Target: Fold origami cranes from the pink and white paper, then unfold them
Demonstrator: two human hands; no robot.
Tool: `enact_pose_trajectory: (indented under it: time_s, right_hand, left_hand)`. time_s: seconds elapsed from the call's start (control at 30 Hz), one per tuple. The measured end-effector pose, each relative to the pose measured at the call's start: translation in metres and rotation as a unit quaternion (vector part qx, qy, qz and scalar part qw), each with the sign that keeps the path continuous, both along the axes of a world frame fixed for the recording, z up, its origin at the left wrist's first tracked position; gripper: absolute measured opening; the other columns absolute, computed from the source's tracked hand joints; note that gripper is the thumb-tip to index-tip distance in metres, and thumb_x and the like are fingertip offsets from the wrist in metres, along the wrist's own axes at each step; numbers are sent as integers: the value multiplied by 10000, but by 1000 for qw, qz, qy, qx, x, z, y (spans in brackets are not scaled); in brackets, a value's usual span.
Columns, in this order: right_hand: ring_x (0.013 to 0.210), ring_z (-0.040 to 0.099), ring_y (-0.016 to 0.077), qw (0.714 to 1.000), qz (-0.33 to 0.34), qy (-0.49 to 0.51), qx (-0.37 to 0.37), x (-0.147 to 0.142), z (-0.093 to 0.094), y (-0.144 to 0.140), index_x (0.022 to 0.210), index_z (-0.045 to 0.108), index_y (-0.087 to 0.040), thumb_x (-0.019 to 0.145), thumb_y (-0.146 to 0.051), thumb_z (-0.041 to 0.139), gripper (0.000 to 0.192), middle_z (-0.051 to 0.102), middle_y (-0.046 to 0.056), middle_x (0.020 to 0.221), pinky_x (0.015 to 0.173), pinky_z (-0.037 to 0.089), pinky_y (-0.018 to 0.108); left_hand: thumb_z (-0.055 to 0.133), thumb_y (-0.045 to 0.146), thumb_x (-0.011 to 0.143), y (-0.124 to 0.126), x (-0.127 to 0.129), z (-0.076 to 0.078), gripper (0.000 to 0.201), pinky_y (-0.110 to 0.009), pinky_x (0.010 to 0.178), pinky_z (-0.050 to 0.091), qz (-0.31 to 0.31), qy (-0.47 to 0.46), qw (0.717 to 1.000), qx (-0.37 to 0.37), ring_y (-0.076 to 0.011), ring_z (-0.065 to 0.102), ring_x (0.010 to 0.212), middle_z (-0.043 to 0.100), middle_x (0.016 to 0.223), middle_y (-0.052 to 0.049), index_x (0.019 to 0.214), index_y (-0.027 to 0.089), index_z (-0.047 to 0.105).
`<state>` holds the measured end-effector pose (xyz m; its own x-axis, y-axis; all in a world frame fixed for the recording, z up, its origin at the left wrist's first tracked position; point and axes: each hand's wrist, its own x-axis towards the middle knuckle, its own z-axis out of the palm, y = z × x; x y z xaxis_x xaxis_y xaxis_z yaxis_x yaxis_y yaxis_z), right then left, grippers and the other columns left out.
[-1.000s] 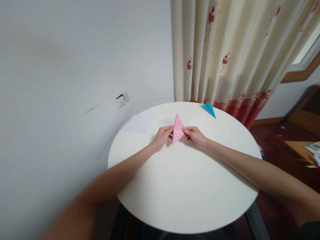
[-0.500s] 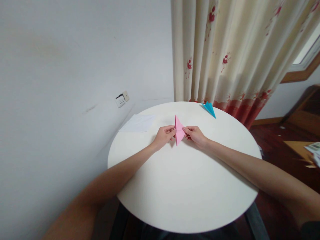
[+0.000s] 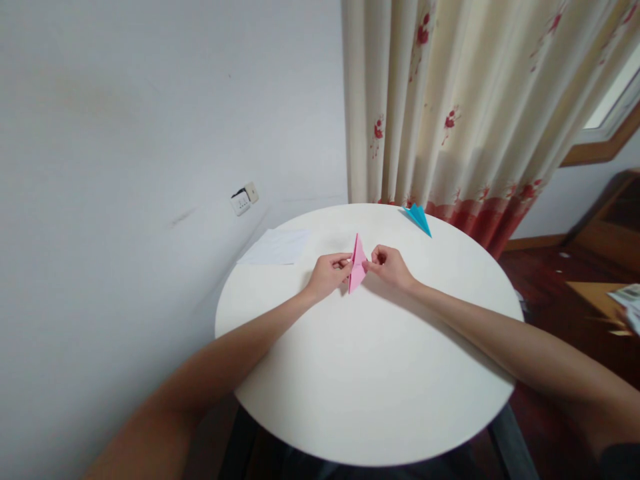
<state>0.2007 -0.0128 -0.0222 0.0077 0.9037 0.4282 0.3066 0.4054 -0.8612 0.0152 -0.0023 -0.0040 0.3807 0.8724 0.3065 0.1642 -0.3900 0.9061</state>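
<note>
A pink folded paper (image 3: 358, 265), shaped like a narrow pointed triangle, stands tilted over the middle of the table. My left hand (image 3: 330, 273) pinches its left edge between thumb and fingers. On the other side, my right hand (image 3: 394, 268) presses its thumb to the right part of the paper. The index finger of that hand is curled back above the thumb, off the paper. Its lower fingers are mostly hidden. Both hands are closed and close to the tabletop.
The round white table (image 3: 375, 380) carries a blue paper plane (image 3: 419, 219) at the back right and white paper sheets (image 3: 276, 247) at the back left. A wall with a socket (image 3: 241, 203) lies to the left. A flowered curtain (image 3: 440, 100) hangs behind.
The pink paper has tilted, its upper tip leaning right and its lower tip left. My right index finger has curled back off the paper, while the thumb stays on it. My left hand keeps its pinch.
</note>
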Motion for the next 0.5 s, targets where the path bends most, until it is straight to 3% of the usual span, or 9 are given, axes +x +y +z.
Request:
enact_pose_trajectory:
  time_s: [0.1, 0.17, 0.33, 0.5]
  right_hand:
    - [518, 482, 111, 995, 96, 20, -29, -8, 4, -8, 693, 528, -184, 807, -397, 573, 246, 561, -4, 606, 506, 362, 240]
    - [515, 512, 119, 992, 120, 19, -42, -12, 7, -14, 703, 558, -174, 848, -448, 524, 311, 595, 17, 607, 508, 383, 242]
    - [461, 486, 112, 993, 107, -17, -46, -14, 10, -21, 597, 547, -169, 843, -487, 539, 403, 580, 20, 513, 467, 353, 233]
    - [441, 481, 99, 992, 113, -16, -46, -13, 9, -19, 587, 557, -161, 837, -298, 482, 294, 562, 2, 488, 444, 341, 210]
  left_hand:
    - [608, 338, 790, -2, 0, 1, 356, -234, 591, 484, 6, 25, 999, 32, -122, 566, 617, 648, 731, -33, 1055, 118, 701]
    - [594, 304, 794, -4, -1, 2, 339, -228, 597, 472, 14, 52, 996, 66, -125, 567, 634, 660, 742, -39, 1057, 120, 702]
    - [567, 232, 796, -12, -1, 9, 310, -218, 615, 453, 13, 125, 979, 162, -122, 567, 651, 678, 780, -43, 1055, 145, 714]
    - [562, 206, 806, -15, 0, 12, 308, -201, 597, 440, 23, 137, 970, 200, -95, 537, 579, 661, 704, -14, 1074, 166, 709]
